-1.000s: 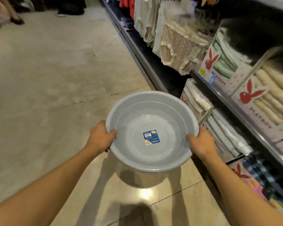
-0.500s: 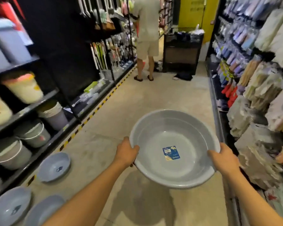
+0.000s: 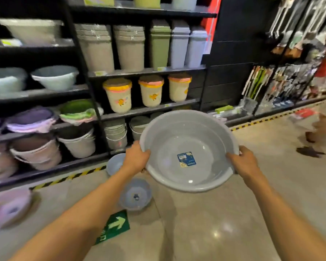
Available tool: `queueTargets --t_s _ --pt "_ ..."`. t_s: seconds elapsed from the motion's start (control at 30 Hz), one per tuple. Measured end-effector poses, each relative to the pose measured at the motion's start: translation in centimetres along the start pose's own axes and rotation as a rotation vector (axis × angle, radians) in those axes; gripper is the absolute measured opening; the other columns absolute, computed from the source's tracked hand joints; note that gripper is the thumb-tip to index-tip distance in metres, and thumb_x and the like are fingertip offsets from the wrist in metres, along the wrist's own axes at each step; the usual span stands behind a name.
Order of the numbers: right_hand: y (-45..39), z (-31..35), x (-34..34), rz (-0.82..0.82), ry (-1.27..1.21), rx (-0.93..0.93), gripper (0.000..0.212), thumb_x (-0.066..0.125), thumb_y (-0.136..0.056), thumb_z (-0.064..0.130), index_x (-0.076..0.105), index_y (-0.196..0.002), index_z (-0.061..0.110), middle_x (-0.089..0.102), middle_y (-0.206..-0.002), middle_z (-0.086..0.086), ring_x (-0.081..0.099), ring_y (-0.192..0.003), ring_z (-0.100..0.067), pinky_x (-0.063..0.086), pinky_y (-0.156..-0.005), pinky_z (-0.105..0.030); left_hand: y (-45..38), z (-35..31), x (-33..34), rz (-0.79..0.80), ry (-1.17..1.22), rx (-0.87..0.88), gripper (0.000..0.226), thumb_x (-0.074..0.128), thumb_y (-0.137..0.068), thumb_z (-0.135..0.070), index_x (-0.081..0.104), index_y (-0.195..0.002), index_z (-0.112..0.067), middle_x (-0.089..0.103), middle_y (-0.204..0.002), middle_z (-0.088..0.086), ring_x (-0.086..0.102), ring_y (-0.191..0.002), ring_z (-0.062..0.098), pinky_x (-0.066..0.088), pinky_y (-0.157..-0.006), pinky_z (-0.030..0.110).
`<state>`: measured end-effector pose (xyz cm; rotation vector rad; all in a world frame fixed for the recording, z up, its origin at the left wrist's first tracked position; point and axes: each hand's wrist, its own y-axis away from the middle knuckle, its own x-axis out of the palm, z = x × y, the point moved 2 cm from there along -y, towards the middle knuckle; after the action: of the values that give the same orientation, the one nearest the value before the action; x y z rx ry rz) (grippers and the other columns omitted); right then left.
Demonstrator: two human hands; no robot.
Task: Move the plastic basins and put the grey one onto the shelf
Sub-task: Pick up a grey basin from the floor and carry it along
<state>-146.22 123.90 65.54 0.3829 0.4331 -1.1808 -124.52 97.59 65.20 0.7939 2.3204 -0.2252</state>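
Swung from aisle to face black metal shelf point(image 3: 147, 71); round grey plastic basin point(image 3: 188, 149) gripped at rim by left hand point(image 3: 136, 157) and right hand point(image 3: 242, 160), above floor. Could trip on small blue plastic basin point(image 3: 135, 194) underfoot.

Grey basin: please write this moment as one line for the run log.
grey basin | carried above floor | left hand on left rim | right hand on right rim | facing shelf | not yet placed

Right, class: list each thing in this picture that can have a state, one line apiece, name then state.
grey basin: held off the floor, empty, tilted toward the camera
left hand: gripping the rim
right hand: gripping the opposite rim
blue basin: on the floor, upright
pink basin: on the floor
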Motion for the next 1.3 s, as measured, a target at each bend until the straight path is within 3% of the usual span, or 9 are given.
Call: queueTargets --t_s 0.1,0.23,0.37,0.6,0.77,0.9,1.1,1.2,1.3 --pt "-3.1 3.9 6.1 0.121 -0.017 -0.023 0.03 0.065 -0.082 0.023 0.061 -0.111 0.02 0.069 -0.1 -0.008 0.066 -0.074 -0.02 0.046 -0.04 -0.023 -3.8 3.3 -3.6 -0.08 0.011 -0.078 0.026 0.055 -0.091 -0.019 0.061 -0.11 -0.004 0.067 -0.101 0.02 0.063 -0.088 0.036 0.053 -0.065 0.037" --pt "-6.9 7.3 11.8 0.17 -0.044 -0.023 0.035 0.066 -0.082 0.018 0.061 -0.116 0.018 0.068 -0.106 -0.011 0.067 -0.084 -0.028 0.048 -0.048 -0.027 -8.3 6.1 -6.1 -0.151 0.059 -0.114 0.012 0.057 -0.091 -0.017 0.051 -0.1 -0.013 0.053 -0.075 -0.002 0.05 -0.058 0.009 0.038 -0.029 0.014" --pt "-10.7 9.3 16.1 0.215 -0.043 -0.061 0.034 0.068 -0.082 0.022 0.062 -0.115 0.02 0.068 -0.104 -0.01 0.067 -0.081 -0.025 0.051 -0.049 -0.028 -12.1 8.1 -7.8 -0.172 0.066 -0.143 0.017 0.057 -0.089 -0.017 0.054 -0.104 -0.01 0.059 -0.079 0.004 0.058 -0.052 0.016 0.037 -0.026 0.015" --pt "-18.3 10.1 25.2 0.353 0.021 -0.123 0.028 0.068 -0.083 0.018 0.064 -0.11 0.017 0.069 -0.101 -0.013 0.067 -0.084 -0.032 0.05 -0.049 -0.028 -18.5 12.5 -7.5 -0.232 0.047 -0.344 0.036 0.056 -0.089 -0.023 0.055 -0.121 -0.008 0.065 -0.101 0.02 0.066 -0.067 0.031 0.049 -0.038 0.03" --pt "-25.2 9.4 32.5 0.448 0.08 -0.15 0.026 0.067 -0.081 0.019 0.063 -0.107 0.018 0.069 -0.1 -0.011 0.066 -0.086 -0.032 0.057 -0.062 -0.041 -23.2 15.3 -5.2 -0.299 0.008 -0.411 0.026 0.055 -0.089 -0.024 0.051 -0.113 -0.014 0.061 -0.082 0.003 0.064 -0.056 0.021 0.043 -0.03 0.023" --pt "-29.7 8.1 38.6 0.53 0.128 -0.17 0.026 0.067 -0.081 0.018 0.062 -0.106 0.016 0.066 -0.098 -0.008 0.063 -0.088 -0.031 0.056 -0.077 -0.049 -26.1 18.9 -2.3 -0.345 -0.001 -0.51 0.022 0.056 -0.091 -0.028 0.048 -0.11 -0.019 0.06 -0.087 0.002 0.064 -0.065 0.023 0.046 -0.039 0.026" --pt "-33.6 1.9 47.2 0.634 0.188 -0.144 0.037 0.067 -0.086 0.019 0.061 -0.123 0.017 0.064 -0.101 -0.004 0.061 -0.089 -0.029 0.051 -0.076 -0.039 -30.2 27.4 3.1 -0.329 0.004 -0.649 0.042 0.061 -0.092 -0.03 0.047 -0.126 -0.008 0.062 -0.102 0.013 0.065 -0.079 0.033 0.059 -0.054 0.04" --pt "-35.3 -2.9 52.1 0.644 0.207 -0.138 0.041 0.068 -0.088 0.019 0.059 -0.128 0.015 0.061 -0.099 -0.001 0.059 -0.088 -0.026 0.047 -0.075 -0.035 -32.6 33.4 7.1 -0.317 0.015 -0.687 0.042 0.063 -0.092 -0.031 0.048 -0.125 -0.011 0.06 -0.102 0.01 0.064 -0.082 0.034 0.062 -0.07 0.051" --pt "-36.3 -9.2 57.7 0.645 0.228 -0.126 0.042 0.068 -0.088 0.02 0.058 -0.129 0.018 0.062 -0.097 0.001 0.059 -0.087 -0.025 0.048 -0.076 -0.035 -34.3 41.0 12.3 -0.326 0.024 -0.709 0.038 0.063 -0.092 -0.031 0.049 -0.121 -0.01 0.062 -0.104 0.013 0.062 -0.082 0.032 0.061 -0.074 0.05"
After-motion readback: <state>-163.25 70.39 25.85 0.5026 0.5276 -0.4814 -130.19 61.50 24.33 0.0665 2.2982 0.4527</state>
